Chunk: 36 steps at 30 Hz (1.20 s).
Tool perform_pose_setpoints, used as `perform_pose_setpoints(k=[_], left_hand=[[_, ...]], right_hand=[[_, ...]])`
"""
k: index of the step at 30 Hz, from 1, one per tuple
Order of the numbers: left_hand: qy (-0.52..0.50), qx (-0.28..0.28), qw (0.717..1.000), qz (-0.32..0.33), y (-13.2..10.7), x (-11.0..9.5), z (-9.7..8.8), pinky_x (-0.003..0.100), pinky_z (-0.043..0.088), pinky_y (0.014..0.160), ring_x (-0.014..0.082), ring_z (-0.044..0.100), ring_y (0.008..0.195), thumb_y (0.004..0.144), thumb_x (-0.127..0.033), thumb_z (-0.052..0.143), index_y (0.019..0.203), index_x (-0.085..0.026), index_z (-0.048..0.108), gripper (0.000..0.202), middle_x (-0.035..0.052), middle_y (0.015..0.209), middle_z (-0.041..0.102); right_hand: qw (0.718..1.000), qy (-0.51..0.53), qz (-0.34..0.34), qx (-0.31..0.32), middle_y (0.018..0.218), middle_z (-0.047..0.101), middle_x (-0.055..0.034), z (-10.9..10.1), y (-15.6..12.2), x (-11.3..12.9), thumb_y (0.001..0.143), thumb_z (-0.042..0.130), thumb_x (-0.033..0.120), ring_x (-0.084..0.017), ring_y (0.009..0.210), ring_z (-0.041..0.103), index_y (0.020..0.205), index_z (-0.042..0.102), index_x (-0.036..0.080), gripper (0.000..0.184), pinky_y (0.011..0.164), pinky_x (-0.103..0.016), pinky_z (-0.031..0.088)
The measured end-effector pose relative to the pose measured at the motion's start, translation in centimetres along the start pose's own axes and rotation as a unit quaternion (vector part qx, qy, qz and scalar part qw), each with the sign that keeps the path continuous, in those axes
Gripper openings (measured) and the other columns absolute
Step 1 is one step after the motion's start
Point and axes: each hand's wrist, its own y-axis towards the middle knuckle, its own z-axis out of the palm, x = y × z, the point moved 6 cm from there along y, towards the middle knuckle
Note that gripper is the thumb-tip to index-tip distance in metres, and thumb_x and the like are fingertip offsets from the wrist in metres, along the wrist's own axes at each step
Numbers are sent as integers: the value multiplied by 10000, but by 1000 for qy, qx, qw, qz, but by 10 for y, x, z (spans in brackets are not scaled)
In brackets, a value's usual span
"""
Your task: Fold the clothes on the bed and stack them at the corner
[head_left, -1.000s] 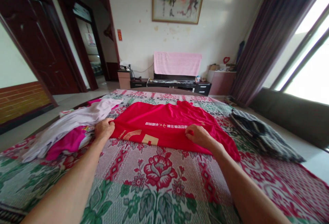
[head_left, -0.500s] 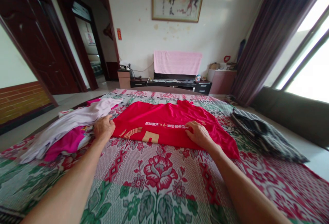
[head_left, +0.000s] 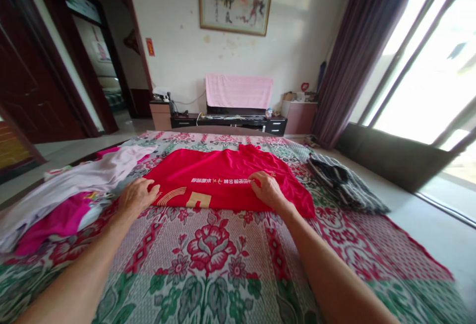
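A red T-shirt (head_left: 219, 170) lies spread on the flowered cloth (head_left: 211, 249), its white lettering and gold print upside down to me. My left hand (head_left: 137, 196) is at the shirt's left bottom corner, thumb and fingers closed on the edge and covering part of the gold print. My right hand (head_left: 268, 190) rests on the shirt's right part, at the end of the lettering. Its fingers are curled together on the red fabric, and the fingertips are partly hidden.
To the left lies a loose heap of clothes, with a pale pink garment (head_left: 78, 180) over a magenta one (head_left: 55, 220). A dark striped garment (head_left: 345, 182) lies folded at the right. Beyond stand a low black cabinet (head_left: 186, 122) and a pink towel (head_left: 239, 91) over a screen.
The view has turned to the right, so everything sits further left. My left hand has shifted inward over the corner print. My right hand keeps its place on the shirt.
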Motion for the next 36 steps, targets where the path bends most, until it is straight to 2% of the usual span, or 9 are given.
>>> perform_pose_setpoints(k=[3,6,11,14,17,20,29,33,36], left_hand=[[-32,-22,999,5,4,-11,-9,367,454,917,257,624,947,808,-416,398,973,-155,676,415,121,1030,685],[-81,-30,996,28,7,-41,-19,337,453,925,232,620,963,814,-378,416,963,-175,679,364,97,1051,680],[-115,14,988,106,-2,-102,-17,329,457,917,226,620,961,837,-429,467,938,-187,696,348,95,1021,683],[-89,15,986,143,-11,-119,-14,363,443,926,250,615,974,852,-458,470,960,-172,699,382,114,1003,686],[-77,5,985,154,-15,-120,-13,373,437,919,254,615,976,872,-454,447,998,-159,695,406,123,1039,682],[-71,2,985,157,-15,-117,-12,373,436,908,253,617,969,874,-459,449,1009,-154,695,414,128,1067,680],[-60,4,986,158,-14,-119,-11,376,428,909,257,615,969,877,-450,448,1001,-157,698,405,126,1065,680],[-67,13,986,154,-14,-119,-12,368,425,909,254,610,965,869,-451,459,1006,-165,696,396,116,1039,683],[-77,17,986,147,-13,-119,-13,371,427,899,251,610,931,865,-449,463,985,-160,699,392,112,1005,685]], right_hand=[[991,-59,115,-41,1043,695,-85,-26,1,-39,814,516,154,-195,944,636,1028,693,179,279,871,-286,453],[984,-82,153,-32,1068,696,-84,-36,0,-58,819,499,153,-198,961,642,1061,700,183,316,880,-281,455],[988,-70,136,6,1107,696,-85,-20,2,-54,812,504,146,-190,1025,629,1111,681,172,349,918,-257,439],[986,-86,134,46,1079,701,-92,-5,2,-50,807,543,188,-192,1010,628,1092,686,171,320,887,-250,440],[980,-110,147,75,972,717,-93,0,4,-50,807,528,194,-194,923,643,947,723,166,242,820,-248,443],[979,-107,165,50,902,725,-87,-6,10,-51,815,498,191,-194,861,654,881,727,168,240,780,-250,440],[983,-64,164,-41,1096,695,-105,-16,15,-51,815,485,170,-193,951,645,1137,655,145,364,867,-270,451],[972,-72,212,-69,1080,710,-75,-34,7,-73,820,456,171,-190,986,644,1114,682,176,370,899,-266,441],[957,-119,262,-36,975,736,-76,-50,-5,-91,809,472,204,-209,927,662,1026,727,192,335,827,-263,456]])
